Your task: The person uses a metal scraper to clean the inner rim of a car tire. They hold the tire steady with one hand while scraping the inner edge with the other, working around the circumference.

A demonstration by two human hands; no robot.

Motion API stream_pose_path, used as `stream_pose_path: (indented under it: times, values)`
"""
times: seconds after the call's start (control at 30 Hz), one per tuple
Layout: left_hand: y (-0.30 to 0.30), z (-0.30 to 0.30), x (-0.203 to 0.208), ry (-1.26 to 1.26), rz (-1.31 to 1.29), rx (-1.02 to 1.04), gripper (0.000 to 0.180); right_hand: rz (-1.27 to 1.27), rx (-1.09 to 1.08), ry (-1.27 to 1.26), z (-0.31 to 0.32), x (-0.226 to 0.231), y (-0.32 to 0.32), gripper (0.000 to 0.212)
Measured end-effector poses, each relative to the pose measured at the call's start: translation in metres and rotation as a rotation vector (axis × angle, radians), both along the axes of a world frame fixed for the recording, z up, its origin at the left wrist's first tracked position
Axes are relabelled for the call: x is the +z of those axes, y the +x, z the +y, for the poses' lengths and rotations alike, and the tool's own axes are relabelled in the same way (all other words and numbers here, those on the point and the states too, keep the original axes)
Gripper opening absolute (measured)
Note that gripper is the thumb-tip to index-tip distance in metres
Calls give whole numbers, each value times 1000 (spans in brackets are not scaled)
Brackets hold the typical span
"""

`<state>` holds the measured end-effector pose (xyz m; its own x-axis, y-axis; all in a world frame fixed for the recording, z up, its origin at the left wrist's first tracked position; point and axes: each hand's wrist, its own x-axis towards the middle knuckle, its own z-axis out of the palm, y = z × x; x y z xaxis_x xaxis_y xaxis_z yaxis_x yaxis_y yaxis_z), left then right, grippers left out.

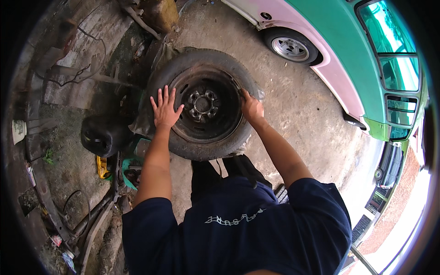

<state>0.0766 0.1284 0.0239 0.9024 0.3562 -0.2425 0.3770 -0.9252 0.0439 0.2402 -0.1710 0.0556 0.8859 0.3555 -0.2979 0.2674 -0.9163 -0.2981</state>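
A worn black tyre (215, 149) on a dark, dirty steel wheel rim (201, 104) lies flat in front of me. My left hand (166, 110) rests on the left sidewall, its fingers spread and nothing in its grasp. At the right, where the rim meets the tyre, my right hand (252, 107) is closed with its fingers curled. Something dark shows at those fingertips, but I cannot tell whether it is a tool or the wheel's own edge. Whatever lies beneath the tyre is mostly hidden; some sheeting pokes out around it.
A green and pink van (334, 50) stands at the right on the concrete floor (293, 105). To the left are a black rounded container (103, 136), a green basin (130, 173), a yellow object (102, 167) and scattered metal scrap (89, 224). A rusty yellowish block (161, 16) sits beyond the tyre.
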Motion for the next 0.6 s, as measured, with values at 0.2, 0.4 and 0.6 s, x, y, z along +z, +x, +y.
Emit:
stream_pose_path:
  times: [0.2, 0.4, 0.6]
  values:
    - [3, 2, 1, 0, 61, 17, 83, 53, -15, -14, 13, 0, 5, 43]
    - [3, 1, 3, 3, 127, 28, 84, 88, -53, -42, 6, 8, -1, 46]
    - [2, 3, -2, 2, 63, 24, 83, 107, -43, -73, 14, 7, 0, 46]
